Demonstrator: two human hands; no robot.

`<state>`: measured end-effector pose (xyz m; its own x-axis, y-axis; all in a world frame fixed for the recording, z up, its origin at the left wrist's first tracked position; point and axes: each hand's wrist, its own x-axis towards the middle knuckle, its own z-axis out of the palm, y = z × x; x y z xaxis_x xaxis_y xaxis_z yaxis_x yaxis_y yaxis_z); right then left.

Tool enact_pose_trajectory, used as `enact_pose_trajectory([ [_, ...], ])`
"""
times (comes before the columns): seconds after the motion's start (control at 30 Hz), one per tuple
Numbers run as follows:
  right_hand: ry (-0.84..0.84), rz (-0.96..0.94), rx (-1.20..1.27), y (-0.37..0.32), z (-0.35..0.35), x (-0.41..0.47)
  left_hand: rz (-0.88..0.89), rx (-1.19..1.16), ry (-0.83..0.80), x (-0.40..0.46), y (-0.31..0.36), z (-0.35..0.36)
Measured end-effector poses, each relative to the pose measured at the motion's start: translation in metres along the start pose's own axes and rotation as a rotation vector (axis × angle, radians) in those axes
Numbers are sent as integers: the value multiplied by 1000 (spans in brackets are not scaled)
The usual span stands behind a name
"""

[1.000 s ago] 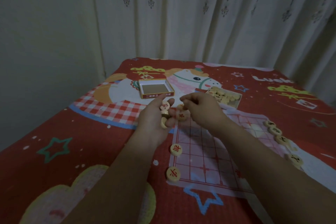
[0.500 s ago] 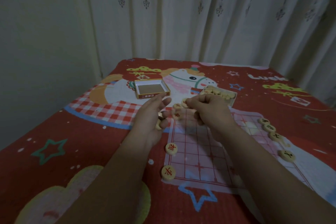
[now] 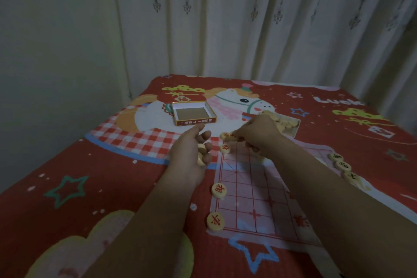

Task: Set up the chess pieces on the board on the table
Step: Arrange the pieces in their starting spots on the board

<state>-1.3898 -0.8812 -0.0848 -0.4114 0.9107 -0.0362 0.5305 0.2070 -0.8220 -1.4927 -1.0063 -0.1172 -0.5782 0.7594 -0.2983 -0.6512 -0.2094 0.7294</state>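
your right fingers point(image 3: 240, 139) pinch a red-marked disc point(image 3: 229, 136) at the far-left corner of the board point(image 3: 255, 189), just beyond a placed piece point(image 3: 225, 149). your left hand point(image 3: 191, 153) curls round spare discs point(image 3: 201, 152) beside the board. step in hand: filling the left file. next, judged: seat this disc squarely on its intersection without nudging its neighbour.

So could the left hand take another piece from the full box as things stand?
Probably not easily. The left hand already grips several pieces in its curled fingers, and the right hand sits directly between it and the full box. The empty lid looks far easier to reach.
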Motion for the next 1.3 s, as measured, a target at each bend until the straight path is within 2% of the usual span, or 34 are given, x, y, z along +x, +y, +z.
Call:
enact_pose_trajectory([
  [0.27,-39,27,-78,5,22,18,1,8,14,-3,1,2],
  [0.6,-11,-38,-423,2,24,18,-17,15,37,-5,2,3],
  [0.77,-13,-61,-493,0,27,16,-35,8,30,-5,2,4],
  [0.97,-8,-53,-261,9,13,13,-35,-41,-10,-7,4,2],
  [1.1,55,-241,-15,9,6,-15,-25,-74,-73,-9,4,4],
  [1.17,-4,-377,88,1,6,-39,-20,-77,-99,-9,3,5],
  [1.3,-263,-551,10,-4,12,-65,-24,-20,-142,-11,4,5],
])
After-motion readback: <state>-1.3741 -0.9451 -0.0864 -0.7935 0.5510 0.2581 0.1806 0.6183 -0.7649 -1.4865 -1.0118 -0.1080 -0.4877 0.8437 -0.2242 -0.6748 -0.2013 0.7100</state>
